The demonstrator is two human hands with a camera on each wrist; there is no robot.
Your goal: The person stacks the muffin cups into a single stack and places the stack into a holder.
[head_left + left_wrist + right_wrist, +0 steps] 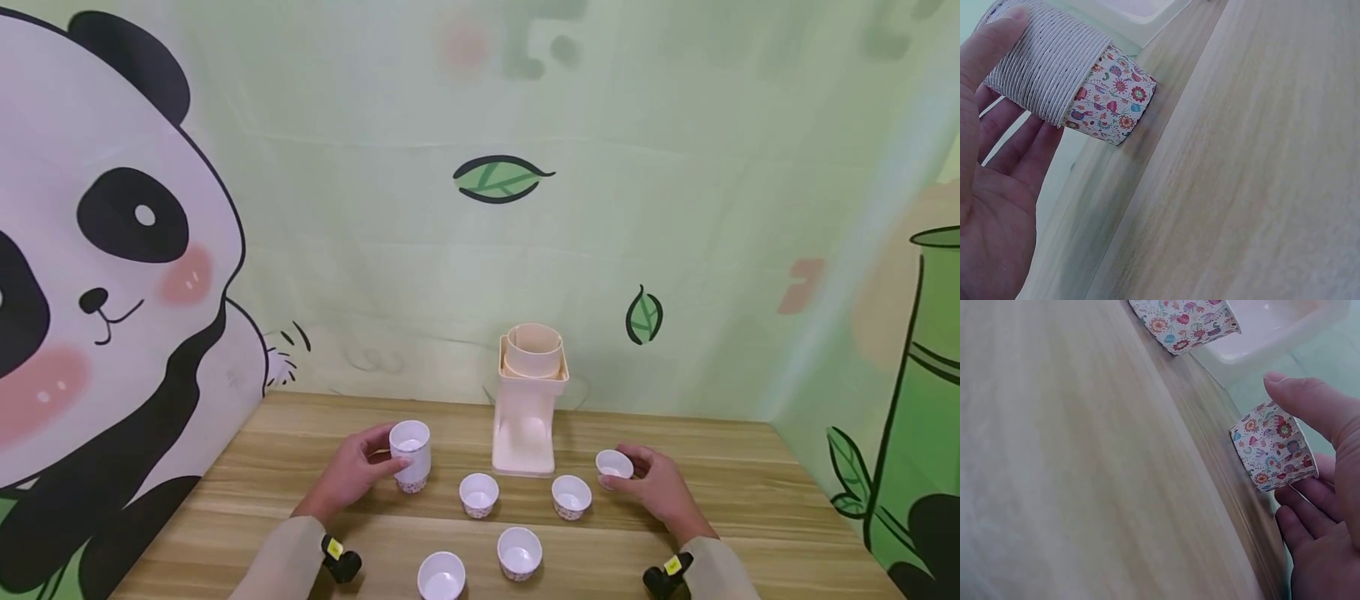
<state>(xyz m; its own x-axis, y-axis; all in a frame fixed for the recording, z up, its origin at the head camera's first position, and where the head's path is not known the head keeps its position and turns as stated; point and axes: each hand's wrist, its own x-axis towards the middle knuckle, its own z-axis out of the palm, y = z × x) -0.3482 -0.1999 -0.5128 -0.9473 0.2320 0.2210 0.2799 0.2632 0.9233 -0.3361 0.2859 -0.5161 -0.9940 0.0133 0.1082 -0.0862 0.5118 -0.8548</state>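
A stack of nested paper baking cups (411, 457) is in my left hand (358, 468), thumb in front and fingers curled behind. In the left wrist view, the many rims of the stack (1047, 62) make a ridged white wall above a floral-printed bottom cup (1113, 97). My right hand (660, 483) holds a single cup (614, 465) at the right, thumb on its near side and fingers at the back. The right wrist view shows that cup's floral side (1272, 447) between thumb and fingers, its base at the tabletop.
Between the hands stand more cups, one left of centre (478, 495) and one right of centre (572, 497). Two others, a middle cup (519, 553) and a front cup (441, 577), sit nearer me. A pale pink stand (525, 425) with a round holder (534, 350) rises behind them on the wooden table (712, 450).
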